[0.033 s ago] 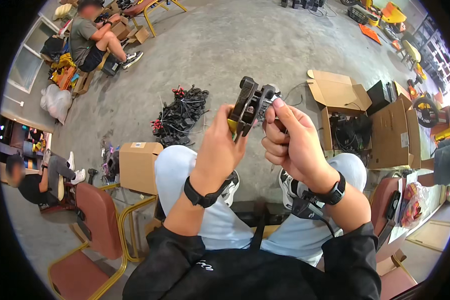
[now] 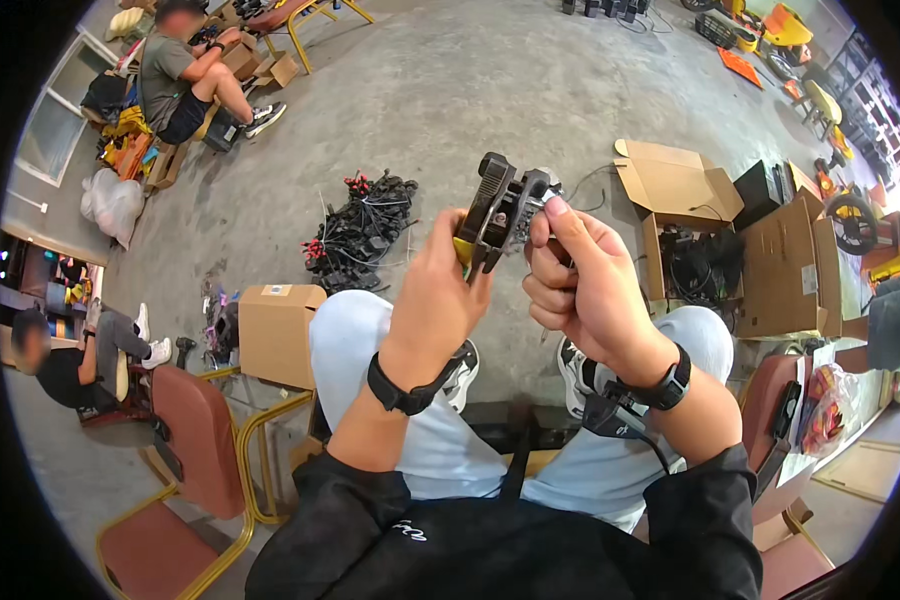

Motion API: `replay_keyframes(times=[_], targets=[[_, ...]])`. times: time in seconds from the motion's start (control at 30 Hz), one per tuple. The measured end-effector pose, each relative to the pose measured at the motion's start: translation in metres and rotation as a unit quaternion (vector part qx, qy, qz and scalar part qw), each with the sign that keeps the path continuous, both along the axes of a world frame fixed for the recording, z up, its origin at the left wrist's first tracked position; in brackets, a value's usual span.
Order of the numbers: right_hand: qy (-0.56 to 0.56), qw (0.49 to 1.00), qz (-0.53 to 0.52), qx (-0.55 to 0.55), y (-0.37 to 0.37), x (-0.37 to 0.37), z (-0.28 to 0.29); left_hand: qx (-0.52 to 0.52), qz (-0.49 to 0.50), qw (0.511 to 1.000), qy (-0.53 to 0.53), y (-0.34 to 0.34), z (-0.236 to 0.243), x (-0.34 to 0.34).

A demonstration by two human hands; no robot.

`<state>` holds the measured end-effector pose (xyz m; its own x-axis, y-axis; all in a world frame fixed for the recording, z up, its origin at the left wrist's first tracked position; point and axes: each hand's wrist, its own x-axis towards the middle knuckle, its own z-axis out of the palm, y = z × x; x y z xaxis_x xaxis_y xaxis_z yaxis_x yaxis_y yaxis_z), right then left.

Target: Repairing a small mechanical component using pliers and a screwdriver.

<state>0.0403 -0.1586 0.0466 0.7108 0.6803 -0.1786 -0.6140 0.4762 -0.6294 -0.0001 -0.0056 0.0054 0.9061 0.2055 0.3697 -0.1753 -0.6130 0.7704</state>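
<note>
My left hand (image 2: pixel 437 290) is wrapped round a black tool-like device (image 2: pixel 495 205), which is held tilted above my knees. It has a ridged block at its upper end, a pivot-like pin in its side and a bit of yellow by my fingers; its exact kind I cannot tell. My right hand (image 2: pixel 585 265) is closed, with thumb and forefinger pinching a small silvery metal piece (image 2: pixel 547 190) at the device's right side. The curled fingers hide most of that piece. Whether it is joined to the device I cannot tell.
A heap of black cables with red ends (image 2: pixel 365 235) lies ahead on the floor. A closed carton (image 2: pixel 278 335) stands left; an open carton (image 2: pixel 675 175) with black cables is at right. Chairs (image 2: pixel 198 440) flank me. Two people sit at left.
</note>
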Motion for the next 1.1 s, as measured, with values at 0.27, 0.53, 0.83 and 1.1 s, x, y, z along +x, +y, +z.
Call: replay_keyframes(times=[0.27,0.53,0.83,1.1], targets=[[-0.124,0.987,-0.064,-0.075,0.004,-0.007,-0.005,-0.04,-0.007,0.999,0.0,-0.003,0.004,-0.005],[-0.52,0.764,-0.156,-0.349,0.0,-0.002,-0.005,-0.143,-0.06,0.987,0.05,-0.001,0.005,-0.008],[-0.563,0.73,-0.25,-0.296,0.002,0.009,0.001,-0.267,-0.038,0.961,0.053,-0.006,0.009,-0.009],[-0.243,0.961,-0.078,-0.103,0.014,-0.004,-0.002,-0.179,-0.033,0.983,-0.022,-0.004,0.007,-0.004]])
